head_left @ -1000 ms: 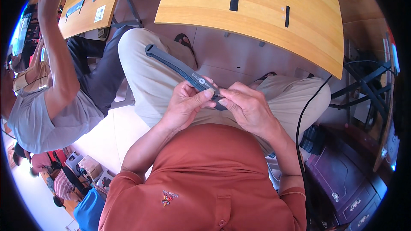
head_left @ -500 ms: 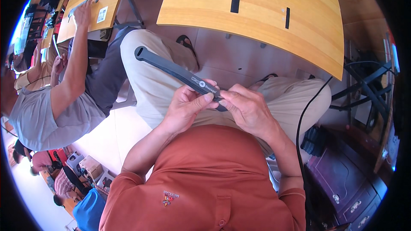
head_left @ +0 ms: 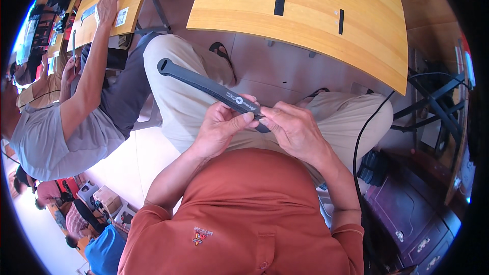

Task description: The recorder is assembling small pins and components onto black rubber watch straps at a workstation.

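Over my lap I hold a dark grey storage strap (head_left: 201, 82), with white print on its face and a slotted, rounded end pointing to the far left. My left hand (head_left: 222, 125) is closed around its near part, thumb on top. At the strap's near right end, my right hand (head_left: 291, 126) pinches with thumb and fingers; what exactly lies between those fingertips is partly hidden. Both hands are close together, almost touching.
A wooden table (head_left: 229, 5) stands ahead, bearing two black strips (head_left: 279, 3). At the left a co-worker (head_left: 76, 122) reaches over another table (head_left: 135, 5) with several grey straps. A black cable (head_left: 357, 147) hangs by my right arm, near a dark purple cabinet (head_left: 402, 214).
My hands and the strap stay nearly in place; the strap's far end shifts very slightly left. The co-worker's reaching hand has moved farther across their table.
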Demonstrator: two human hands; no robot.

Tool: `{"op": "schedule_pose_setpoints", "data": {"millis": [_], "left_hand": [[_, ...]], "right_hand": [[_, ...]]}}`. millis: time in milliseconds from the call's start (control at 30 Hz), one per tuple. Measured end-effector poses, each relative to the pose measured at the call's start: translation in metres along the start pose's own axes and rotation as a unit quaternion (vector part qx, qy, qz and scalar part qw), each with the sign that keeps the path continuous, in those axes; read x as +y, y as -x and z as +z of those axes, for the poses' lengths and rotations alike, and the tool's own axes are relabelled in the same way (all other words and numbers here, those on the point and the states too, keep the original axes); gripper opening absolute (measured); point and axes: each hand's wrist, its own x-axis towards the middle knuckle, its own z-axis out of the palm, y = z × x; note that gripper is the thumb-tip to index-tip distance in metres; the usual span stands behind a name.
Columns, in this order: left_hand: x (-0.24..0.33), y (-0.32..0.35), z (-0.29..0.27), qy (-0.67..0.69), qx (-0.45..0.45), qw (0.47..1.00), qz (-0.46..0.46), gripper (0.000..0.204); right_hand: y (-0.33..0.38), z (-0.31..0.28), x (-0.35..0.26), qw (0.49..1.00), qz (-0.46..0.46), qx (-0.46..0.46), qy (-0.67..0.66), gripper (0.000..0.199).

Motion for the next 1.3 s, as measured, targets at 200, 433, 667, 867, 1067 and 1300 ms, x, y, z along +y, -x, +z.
{"op": "schedule_pose_setpoints", "data": {"millis": [200,433,667,867,1067,1300], "left_hand": [[0.000,0.000,0.001,-0.070,0.001,0.998,0.002,0.031],[-0.004,-0.001,-0.002,-0.143,-0.025,0.989,0.006,0.041],[-0.004,-0.001,-0.005,-0.152,-0.040,0.988,-0.013,0.046],[-0.001,0.003,-0.003,-0.174,-0.042,0.982,-0.054,0.046],[-0.003,0.004,-0.002,-0.149,-0.049,0.985,-0.065,0.046],[0.000,0.006,0.000,-0.186,-0.042,0.977,-0.098,0.043]], "right_hand": [[-0.005,-0.001,-0.005,0.996,0.030,0.050,-0.069,0.018],[-0.007,0.005,0.008,0.994,0.021,0.043,-0.100,0.017],[-0.005,0.000,0.008,0.998,-0.049,0.024,-0.010,0.022],[0.000,0.004,0.018,0.992,-0.110,0.008,0.053,0.026],[0.000,-0.008,0.011,0.998,-0.052,-0.037,-0.025,0.022],[0.000,-0.007,0.019,0.995,-0.048,-0.066,-0.062,0.022]]}}
